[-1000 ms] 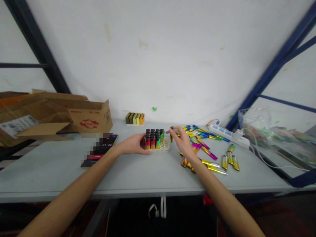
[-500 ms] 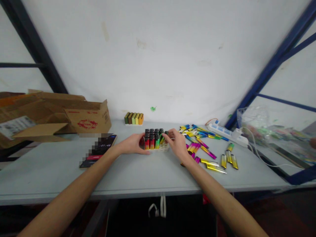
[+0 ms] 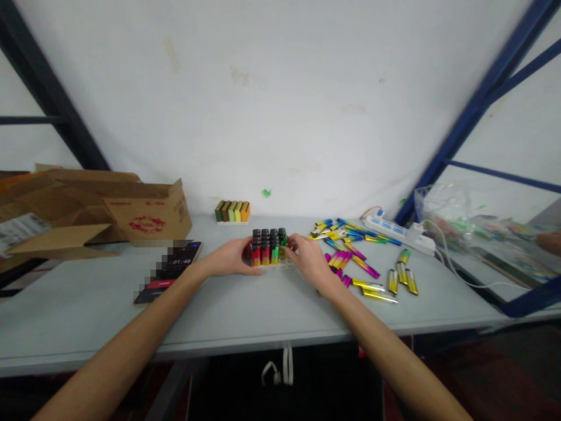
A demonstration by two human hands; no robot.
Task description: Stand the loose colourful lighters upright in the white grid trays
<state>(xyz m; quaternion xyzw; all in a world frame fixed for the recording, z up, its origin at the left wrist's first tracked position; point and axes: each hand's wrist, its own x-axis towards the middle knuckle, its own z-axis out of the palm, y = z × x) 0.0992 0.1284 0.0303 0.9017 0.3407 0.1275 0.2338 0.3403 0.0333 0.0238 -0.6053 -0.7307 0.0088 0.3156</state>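
White wall [image 3: 284,117], scuffed, with a green mark low down. Pale grey surface [image 3: 245,316] against it. At the left, a cardboard box [image 3: 146,219] with a red print and open flaps; beside the person's left forearm, a phone [image 3: 179,257], partly blurred out. At the right, a white power strip [image 3: 397,233], a clear plastic bag [image 3: 442,202] and a blue post [image 3: 456,117].

Item: one white tray [image 3: 274,267], mid-surface, its larger part filled. Contents: upright lighters [image 3: 265,252] with black tops, in ranks running from red at the left to green at the right. The right end is partly covered by fingers; whether cells there are bare, I cannot tell.

Item: a finished-looking block of yellow, green and brown lighters [image 3: 232,211], near the wall.

Item: loose lighters [image 3: 366,268], many, lying scattered to the right, in yellow, magenta and blue; none of these stands in a tray.

Left hand [image 3: 241,257]: grip clamped about the tray's left end, thumb along the front, red lighters just inside it.

Right hand [image 3: 302,257]: grip pinched, it seems, on a green lighter [image 3: 283,240] at the filled ranks' right end, between thumb and fingertips, largely hidden.
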